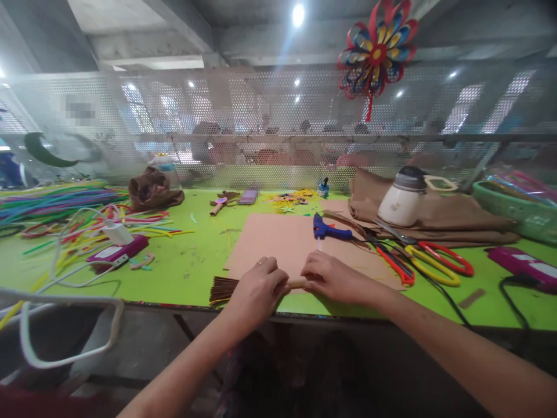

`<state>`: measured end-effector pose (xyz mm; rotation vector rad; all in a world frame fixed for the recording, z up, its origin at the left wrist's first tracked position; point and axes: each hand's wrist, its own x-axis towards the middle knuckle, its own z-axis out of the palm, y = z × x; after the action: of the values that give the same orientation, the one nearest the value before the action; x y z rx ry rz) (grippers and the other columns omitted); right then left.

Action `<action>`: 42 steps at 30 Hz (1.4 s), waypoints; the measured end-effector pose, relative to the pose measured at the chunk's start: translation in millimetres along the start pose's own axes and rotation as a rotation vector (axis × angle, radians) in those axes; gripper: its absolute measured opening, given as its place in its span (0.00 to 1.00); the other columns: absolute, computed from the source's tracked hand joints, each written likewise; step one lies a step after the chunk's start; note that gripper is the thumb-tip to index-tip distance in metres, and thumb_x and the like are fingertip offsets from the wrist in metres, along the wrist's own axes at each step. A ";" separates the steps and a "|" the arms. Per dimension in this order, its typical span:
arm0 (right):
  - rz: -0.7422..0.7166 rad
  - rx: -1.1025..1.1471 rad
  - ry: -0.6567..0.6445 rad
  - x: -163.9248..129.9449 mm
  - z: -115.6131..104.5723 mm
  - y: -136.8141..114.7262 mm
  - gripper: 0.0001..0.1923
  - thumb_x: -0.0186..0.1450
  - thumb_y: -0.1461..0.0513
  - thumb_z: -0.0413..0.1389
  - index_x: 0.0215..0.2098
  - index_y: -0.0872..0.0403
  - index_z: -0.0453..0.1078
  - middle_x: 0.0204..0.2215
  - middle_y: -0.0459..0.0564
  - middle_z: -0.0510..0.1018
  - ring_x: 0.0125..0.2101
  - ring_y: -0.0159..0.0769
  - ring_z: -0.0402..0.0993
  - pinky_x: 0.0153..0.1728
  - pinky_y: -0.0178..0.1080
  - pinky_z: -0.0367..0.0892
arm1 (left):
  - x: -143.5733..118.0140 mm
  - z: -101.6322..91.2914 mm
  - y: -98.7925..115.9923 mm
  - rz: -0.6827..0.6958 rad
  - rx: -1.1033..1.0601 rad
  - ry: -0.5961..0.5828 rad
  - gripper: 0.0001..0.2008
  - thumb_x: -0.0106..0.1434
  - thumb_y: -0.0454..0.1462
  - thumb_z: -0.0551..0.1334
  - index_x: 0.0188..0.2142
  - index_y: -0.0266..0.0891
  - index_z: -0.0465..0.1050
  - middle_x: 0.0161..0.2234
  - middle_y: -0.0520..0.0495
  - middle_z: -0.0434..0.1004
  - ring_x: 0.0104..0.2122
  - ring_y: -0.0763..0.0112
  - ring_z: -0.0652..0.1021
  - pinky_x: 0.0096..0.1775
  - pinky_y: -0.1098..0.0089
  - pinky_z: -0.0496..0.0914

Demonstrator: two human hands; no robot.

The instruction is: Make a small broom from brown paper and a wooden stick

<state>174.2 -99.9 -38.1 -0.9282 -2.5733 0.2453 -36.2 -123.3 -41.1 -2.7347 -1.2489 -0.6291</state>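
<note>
A: What's the surface?
B: A lime-green counter (183, 261) under a perforated screen; no writing is legible.
A: And the hands?
B: At six o'clock, the left hand (257, 287) and right hand (331, 277) have fingers curled tight around a tan roll (297, 283), its dark fringe (223, 289) pointing toward nine o'clock

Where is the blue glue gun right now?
In the head view, the blue glue gun lies on the cardboard sheet, just beyond the right hand, left of the red-handled scissors.
</note>
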 end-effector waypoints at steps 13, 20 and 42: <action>0.117 0.111 -0.115 5.4 -4.2 0.3 0.05 0.59 0.63 0.55 0.32 0.58 0.68 0.28 0.47 0.70 0.27 0.31 0.63 0.27 0.33 0.58 | -6.2 1.1 8.2 -0.091 -0.012 0.006 0.09 0.63 0.38 0.54 0.35 0.38 0.72 0.32 0.46 0.65 0.35 0.64 0.68 0.35 0.67 0.63; 0.034 0.080 -0.214 13.2 -17.3 3.2 0.08 0.59 0.60 0.55 0.33 0.57 0.71 0.28 0.48 0.72 0.28 0.32 0.64 0.27 0.33 0.58 | 3.8 -7.0 6.5 -0.140 -0.023 -0.113 0.13 0.63 0.42 0.54 0.34 0.38 0.74 0.31 0.45 0.67 0.34 0.64 0.70 0.35 0.68 0.63; -0.069 0.073 -0.062 8.1 -4.1 2.2 0.13 0.66 0.60 0.49 0.35 0.56 0.74 0.28 0.52 0.73 0.31 0.33 0.67 0.32 0.34 0.61 | 15.1 -11.4 -6.9 -0.186 -0.163 -0.170 0.19 0.61 0.50 0.54 0.36 0.38 0.74 0.30 0.47 0.73 0.31 0.67 0.72 0.32 0.71 0.62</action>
<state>171.4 -92.9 -32.6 -0.8169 -2.6286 0.3516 -36.3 -110.7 -25.4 -2.8777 -1.5705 -0.5453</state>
